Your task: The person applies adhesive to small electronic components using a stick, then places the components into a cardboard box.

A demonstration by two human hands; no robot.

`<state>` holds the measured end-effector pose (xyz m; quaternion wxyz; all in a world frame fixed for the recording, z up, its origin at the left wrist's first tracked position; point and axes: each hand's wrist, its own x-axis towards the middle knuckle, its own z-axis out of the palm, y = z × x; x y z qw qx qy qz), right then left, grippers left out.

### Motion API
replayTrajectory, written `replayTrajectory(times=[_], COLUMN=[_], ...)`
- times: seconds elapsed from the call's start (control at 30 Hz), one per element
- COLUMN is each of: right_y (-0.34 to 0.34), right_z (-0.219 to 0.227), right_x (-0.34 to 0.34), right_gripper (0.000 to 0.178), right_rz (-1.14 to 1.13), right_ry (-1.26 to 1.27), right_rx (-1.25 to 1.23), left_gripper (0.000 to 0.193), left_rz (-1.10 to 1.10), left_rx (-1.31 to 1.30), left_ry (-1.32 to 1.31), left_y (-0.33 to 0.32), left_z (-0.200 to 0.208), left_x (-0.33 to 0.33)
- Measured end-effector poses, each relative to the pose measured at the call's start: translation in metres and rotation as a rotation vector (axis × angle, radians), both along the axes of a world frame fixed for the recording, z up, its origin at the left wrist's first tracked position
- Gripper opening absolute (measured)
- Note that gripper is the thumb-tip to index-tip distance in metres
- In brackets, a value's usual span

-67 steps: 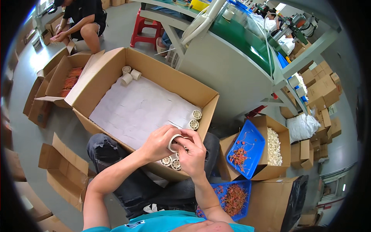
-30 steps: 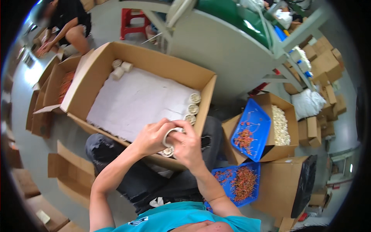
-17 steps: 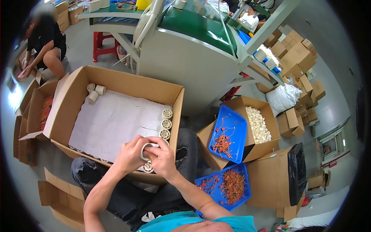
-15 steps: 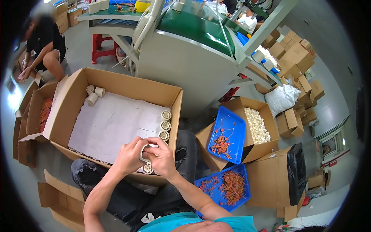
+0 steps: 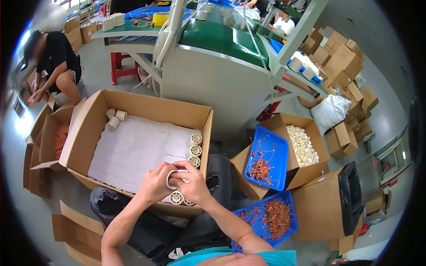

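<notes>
Both my hands are together over the near right part of a large open cardboard box [image 5: 153,103]. My left hand [image 5: 155,185] is wrapped around a short white plastic cylinder [image 5: 169,181] with an open end. My right hand [image 5: 196,186] is closed at the same cylinder, its fingertips reaching into the opening; whether they hold a small part inside is hidden. Below the hands sit white round pieces [image 5: 176,197] with spoked ends. Several more like pieces [image 5: 195,150] line the box's right wall, on a pale paper sheet [image 5: 128,144]. Three similar cylinders [image 5: 114,124] lie in its far left corner.
To the right, a blue tray [image 5: 278,153] with red-orange wired parts leans on a box of small white pieces [image 5: 303,144]. A second blue tray [image 5: 290,204] holds more wired parts. Ahead stands a green conveyor [image 5: 219,40]. A person [image 5: 57,60] crouches at left.
The view has shifted slightly, so the scene sits lower and farther right. Both hands stay on the white cylinder, with a small change in finger position.
</notes>
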<state>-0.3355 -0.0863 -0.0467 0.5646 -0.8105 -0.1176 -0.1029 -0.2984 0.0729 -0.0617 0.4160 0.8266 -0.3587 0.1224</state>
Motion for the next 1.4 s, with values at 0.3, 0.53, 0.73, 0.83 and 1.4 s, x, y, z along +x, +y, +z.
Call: replayTrajectory(times=[0.3, 0.53, 0.73, 0.83, 1.4], right_y=[-0.06, -0.093, -0.126, -0.133, -0.323], right_z=[0.186, 0.257, 0.271, 0.26, 0.14], right_x=[0.01, 0.054, 0.055, -0.018, -0.082], right_gripper=[0.045, 0.044, 0.065, 0.075, 0.075], right_rz=[0.24, 0.041, -0.178, -0.289, -0.101], right_ry=[-0.334, -0.528, -0.269, -0.131, -0.4], right_rx=[0.292, 0.424, 0.577, 0.613, 0.504], left_gripper=[0.067, 0.056, 0.077, 0.079, 0.051], left_rz=[0.154, 0.253, 0.314, 0.224, 0.237], left_rx=[-0.057, -0.261, -0.133, -0.12, -0.101], left_ry=[-0.332, -0.025, -0.482, -0.579, -0.686], left_y=[-0.012, -0.068, -0.147, -0.154, -0.161], left_z=[0.046, 0.142, 0.18, 0.195, 0.169], left_x=[0.137, 0.255, 0.345, 0.423, 0.37])
